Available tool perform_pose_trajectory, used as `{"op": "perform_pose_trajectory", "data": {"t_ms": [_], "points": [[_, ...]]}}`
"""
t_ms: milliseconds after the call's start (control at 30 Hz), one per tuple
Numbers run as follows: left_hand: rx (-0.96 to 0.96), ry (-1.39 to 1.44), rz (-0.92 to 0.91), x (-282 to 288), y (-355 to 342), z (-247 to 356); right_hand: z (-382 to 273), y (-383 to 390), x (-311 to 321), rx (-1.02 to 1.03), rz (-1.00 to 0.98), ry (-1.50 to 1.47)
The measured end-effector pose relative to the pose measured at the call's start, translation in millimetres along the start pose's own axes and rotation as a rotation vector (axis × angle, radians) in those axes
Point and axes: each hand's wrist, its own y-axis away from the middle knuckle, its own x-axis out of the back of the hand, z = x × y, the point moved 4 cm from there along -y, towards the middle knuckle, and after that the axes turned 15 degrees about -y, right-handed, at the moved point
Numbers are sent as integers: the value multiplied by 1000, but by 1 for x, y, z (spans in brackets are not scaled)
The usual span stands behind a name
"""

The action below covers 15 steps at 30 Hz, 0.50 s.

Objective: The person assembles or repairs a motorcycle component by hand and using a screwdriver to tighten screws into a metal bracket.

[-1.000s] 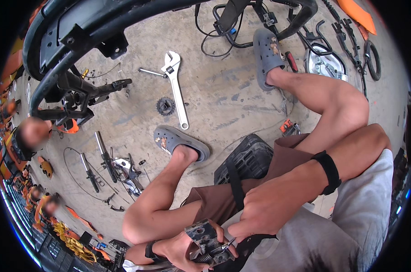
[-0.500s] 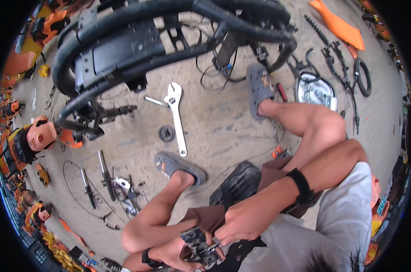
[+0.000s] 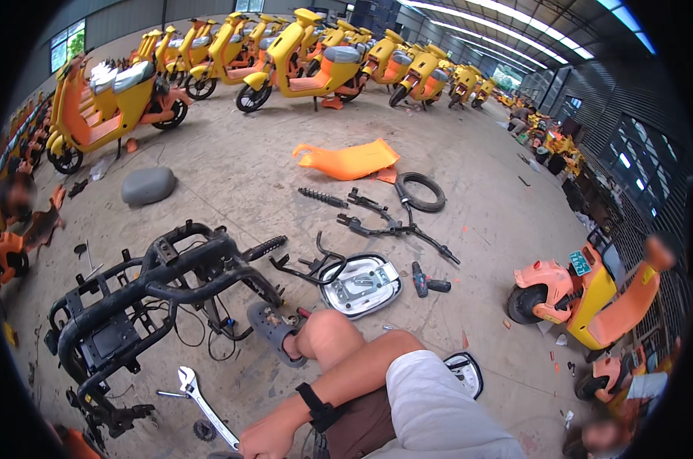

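Note:
My right hand is at the lower edge, below a black wrist strap. Its fingers curl downward and are partly cut off, so what they hold is hidden. In the picture, its knuckles come close to the handle end of a large silver adjustable wrench lying on the floor. A small dark gear and a thin metal rod lie beside the wrench. My left hand is out of view.
A bare black scooter frame stands at left. On the floor ahead lie a white-rimmed light housing, a cordless drill, black fork parts, a tyre and an orange panel. Yellow scooters line the back.
The view has swung up and to the right, showing more of the hall. My left hand and the dark metal part at my lap have left the picture.

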Motion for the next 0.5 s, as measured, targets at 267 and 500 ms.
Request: {"op": "perform_pose_trajectory", "data": {"t_ms": [267, 500], "points": [[-122, -351, -15, -20, -4, -5, 32, 1, 22, -11, 229, -98], [-130, -474, -12, -24, -2, -13, 17, -7, 34, 36, 322, -87]]}}
